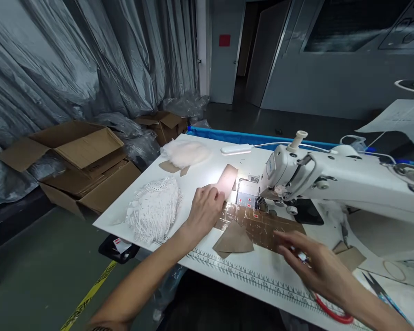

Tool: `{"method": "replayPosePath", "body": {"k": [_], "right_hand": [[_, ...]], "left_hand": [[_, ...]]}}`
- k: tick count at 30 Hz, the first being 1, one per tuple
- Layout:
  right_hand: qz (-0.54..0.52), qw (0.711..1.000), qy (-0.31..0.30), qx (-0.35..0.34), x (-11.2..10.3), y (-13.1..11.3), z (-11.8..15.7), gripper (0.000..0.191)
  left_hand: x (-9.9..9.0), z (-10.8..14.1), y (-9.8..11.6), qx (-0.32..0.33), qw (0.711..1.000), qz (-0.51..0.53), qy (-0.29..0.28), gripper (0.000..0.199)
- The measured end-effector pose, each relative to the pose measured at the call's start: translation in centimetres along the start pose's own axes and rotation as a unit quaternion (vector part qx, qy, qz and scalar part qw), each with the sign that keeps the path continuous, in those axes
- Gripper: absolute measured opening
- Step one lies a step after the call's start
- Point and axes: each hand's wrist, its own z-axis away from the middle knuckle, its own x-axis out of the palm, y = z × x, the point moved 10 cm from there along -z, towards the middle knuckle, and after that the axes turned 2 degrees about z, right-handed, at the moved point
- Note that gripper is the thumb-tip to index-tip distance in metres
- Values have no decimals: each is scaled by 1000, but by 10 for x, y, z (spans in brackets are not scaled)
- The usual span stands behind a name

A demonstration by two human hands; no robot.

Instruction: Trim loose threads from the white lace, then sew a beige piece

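Note:
My left hand (207, 209) has its fingers curled over the near end of a pale pinkish-beige fabric piece (228, 178), left of the sewing machine's needle area. My right hand (305, 255) is over the brown taped strip (276, 227), thumb and fingers drawn together. A small shiny object (301, 257) shows between those fingers, too hidden to name. Between my hands lies a brown fabric scrap (234, 239). The white sewing machine (317, 179) stands to the right, its lamp lighting the metal plate (245, 193).
White lace (155, 209) is heaped at the table's left, with pale sheer fabric (186, 154) behind it. Scissors (382, 294) and a red loop (333, 312) lie at the right front. A ruler tape (241, 273) runs along the front edge. Cardboard boxes (86, 170) stand left.

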Motion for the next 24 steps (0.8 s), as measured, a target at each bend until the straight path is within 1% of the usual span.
{"method": "replayPosePath", "body": {"k": [1,3,5,6,7,9,11,12,13,14,15,16,17,18,19,20,21,22,23,24], "right_hand": [[-80,997,-15,10,10,-9,-14,41],[-234,971,-36,41,28,-24,-43,48],[-363,927,-60,78,46,-36,-73,51],[-419,902,-53,88,50,-40,-87,46],[-462,881,-60,84,54,-47,-100,41],[-519,850,-43,80,57,-56,-122,29],[-549,832,-33,73,63,-64,-138,22],[-559,825,-34,69,67,-69,-143,22],[-568,820,-36,64,72,-73,-146,25],[-574,816,-39,58,78,-77,-149,28],[-578,813,-44,51,83,-81,-151,31],[-579,813,-48,45,88,-83,-154,33],[-572,818,-51,41,92,-83,-156,34],[-554,830,-52,39,97,-81,-159,34],[-519,853,-50,40,100,-77,-162,34],[-464,884,-42,42,102,-71,-165,33],[-391,919,-30,43,102,-66,-168,32],[-305,951,-15,42,100,-61,-171,32],[-218,975,0,37,98,-59,-172,34],[-139,990,15,28,95,-60,-173,38]], "left_hand": [[0,-2,0,7,1000,-10,-1,20],[-9,1,4,24,999,-21,27,25],[-27,10,16,46,996,-22,78,23],[-35,16,23,60,993,-22,98,22],[-42,23,31,74,991,-21,108,20],[-50,37,42,90,991,-17,102,19],[-56,50,42,90,993,7,75,15],[-61,56,36,80,994,22,69,17],[-70,61,24,60,995,33,74,26],[-80,65,7,32,995,41,82,39],[-93,70,-18,-20,994,36,104,52],[-103,75,-47,-84,990,24,113,57],[-108,80,-81,-166,980,23,104,62],[-105,86,-115,-249,965,36,67,65],[-99,94,-146,-327,943,51,24,69],[-89,103,-172,-393,916,71,-24,74],[-74,110,-189,-438,888,112,-81,77],[-61,117,-202,-476,857,157,-121,79],[-50,122,-208,-501,828,206,-145,78],[-42,124,-211,-517,803,254,-152,76]]}}
